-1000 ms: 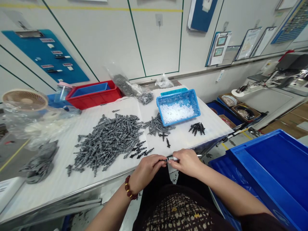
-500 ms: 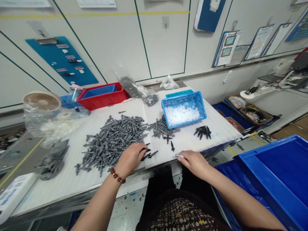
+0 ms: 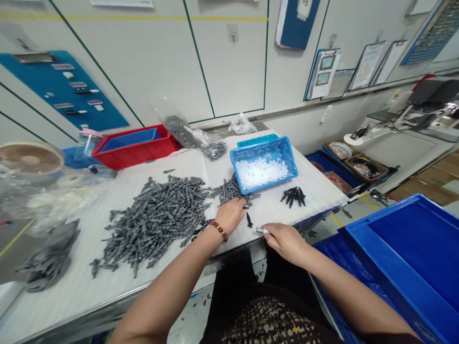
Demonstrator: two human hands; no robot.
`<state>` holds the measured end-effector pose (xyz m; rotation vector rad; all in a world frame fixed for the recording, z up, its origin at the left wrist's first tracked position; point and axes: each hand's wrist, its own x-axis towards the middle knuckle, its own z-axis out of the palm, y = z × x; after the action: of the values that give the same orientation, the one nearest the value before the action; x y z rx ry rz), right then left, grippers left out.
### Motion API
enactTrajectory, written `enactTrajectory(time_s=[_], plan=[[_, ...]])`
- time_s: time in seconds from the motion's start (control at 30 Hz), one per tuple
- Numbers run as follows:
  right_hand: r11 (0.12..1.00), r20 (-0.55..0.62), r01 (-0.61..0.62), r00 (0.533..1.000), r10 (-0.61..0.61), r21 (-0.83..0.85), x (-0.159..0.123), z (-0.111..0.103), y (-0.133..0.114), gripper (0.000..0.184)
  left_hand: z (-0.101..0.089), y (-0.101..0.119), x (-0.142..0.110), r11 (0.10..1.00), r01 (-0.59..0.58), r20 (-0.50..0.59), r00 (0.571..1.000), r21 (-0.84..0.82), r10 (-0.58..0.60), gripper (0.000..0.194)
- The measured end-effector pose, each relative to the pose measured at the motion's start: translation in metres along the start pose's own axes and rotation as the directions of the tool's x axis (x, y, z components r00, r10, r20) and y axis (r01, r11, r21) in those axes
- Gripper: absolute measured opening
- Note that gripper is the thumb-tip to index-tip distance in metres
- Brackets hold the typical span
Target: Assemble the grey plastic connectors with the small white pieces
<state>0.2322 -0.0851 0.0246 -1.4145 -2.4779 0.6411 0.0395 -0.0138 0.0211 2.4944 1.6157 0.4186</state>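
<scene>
Fingers of my right hand (image 3: 285, 242) curl round a white tool (image 3: 264, 231), metal tip poking left; those of my left hand (image 3: 231, 213) dip beside the small grey pile (image 3: 226, 188), pinching or not, I can't tell. One black piece (image 3: 249, 220) lies between. Beyond, white rings (image 3: 263, 172) in a blue bin (image 3: 286, 149), black cluster (image 3: 294, 196) in front; big grey pile (image 3: 158, 220) off left.

Looks like a factory workroom, with a big heap of small gray parts (image 3: 161, 215) on a white surface (image 3: 317, 184), big blue bins (image 3: 412, 248), and clipboards (image 3: 368, 64) on the wall (image 3: 240, 71).
</scene>
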Motion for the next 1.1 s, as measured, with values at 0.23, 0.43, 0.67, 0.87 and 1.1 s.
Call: enactTrajectory(time_s=[0.23, 0.43, 0.67, 0.87, 1.1], plan=[[0.998, 0.026, -0.045, 0.999, 0.046, -0.044, 0.001, -0.005, -0.004, 0.020, -0.021, 0.000, -0.035, 0.850, 0.094, -0.044, 0.990, -0.519, -0.137, 0.022], [0.998, 0.030, -0.004, 1.000, 0.006, -0.064, 0.002, -0.009, -0.016, 0.019, -0.021, 0.012, -0.084, 0.588, 0.115, -0.008, 0.979, -0.801, -0.202, 0.014], [0.991, 0.051, 0.027, 0.998, -0.020, -0.128, 0.000, -0.012, -0.028, 0.018, -0.017, 0.010, -0.097, 0.680, 0.036, -0.079, 0.988, -0.732, -0.136, 0.011], [0.986, 0.061, 0.035, 0.998, -0.026, -0.162, -0.002, -0.014, -0.037, 0.018, -0.019, 0.017, -0.100, 0.843, -0.145, -0.226, 0.974, -0.518, 0.028, 0.013], [0.992, 0.088, 0.062, 0.995, -0.052, -0.113, -0.003, -0.014, -0.039, 0.018, -0.025, 0.020, -0.101, 0.888, -0.209, -0.255, 0.961, -0.410, 0.108, 0.016]])
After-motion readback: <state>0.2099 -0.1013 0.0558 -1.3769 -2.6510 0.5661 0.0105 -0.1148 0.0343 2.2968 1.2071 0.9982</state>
